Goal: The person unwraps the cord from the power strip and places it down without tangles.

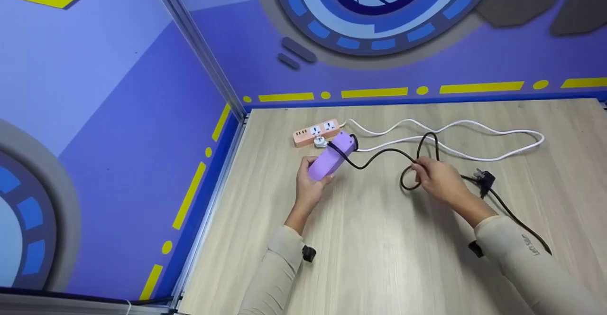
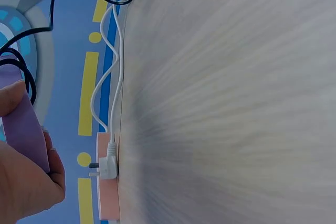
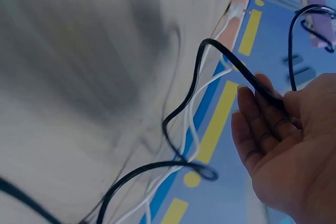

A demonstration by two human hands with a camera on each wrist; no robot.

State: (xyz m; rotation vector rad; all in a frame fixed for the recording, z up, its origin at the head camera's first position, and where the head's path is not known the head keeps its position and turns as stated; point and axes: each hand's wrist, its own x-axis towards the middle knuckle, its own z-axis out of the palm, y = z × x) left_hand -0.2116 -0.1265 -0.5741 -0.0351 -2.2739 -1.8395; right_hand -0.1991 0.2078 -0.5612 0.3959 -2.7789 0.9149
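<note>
My left hand (image 1: 309,186) grips a purple power strip (image 1: 327,161) by its near end, raised and tilted over the table. A black cord (image 1: 363,167) wraps round the strip's far end and runs across to my right hand (image 1: 438,177), which pinches it between thumb and fingers. Loops of the cord hang about the right fingers, also in the right wrist view, where the cord (image 3: 197,80) curves below the palm. The cord's black plug (image 1: 484,181) is right of the right hand. In the left wrist view, thumb and fingers enclose the purple strip (image 2: 23,129).
Behind the left hand lies an orange power strip (image 1: 303,138) with a white plug (image 1: 320,142) beside it. Its white cord (image 1: 502,157) stretches in a long loop to the right. Blue printed panels (image 1: 227,35) border the wooden table (image 1: 379,258) at the back and left.
</note>
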